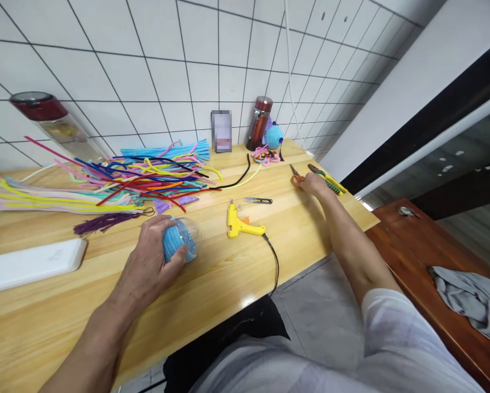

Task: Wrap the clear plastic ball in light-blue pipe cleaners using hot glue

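Observation:
My left hand (157, 256) is wrapped round a light blue coiled piece with a clear plastic part (179, 240), low over the wooden table. At the table's right side, my right hand (312, 184) is closed on the orange handles of a pair of scissors (296, 177), whose blades point toward the wall. Between the hands lies a yellow glue gun (243, 225), its black cord running over the front edge. Small black thread snips (259, 201) rest just behind it. Yellow-green pliers (330, 183) lie right beside my right hand.
Colourful pipe cleaners (147, 174) are heaped at the back left, near a glass bottle (65, 125). A white power bank (36, 265) lies at left. A phone (222, 131), a red flask (259, 123) and a blue ball figure (274, 135) stand by the wall.

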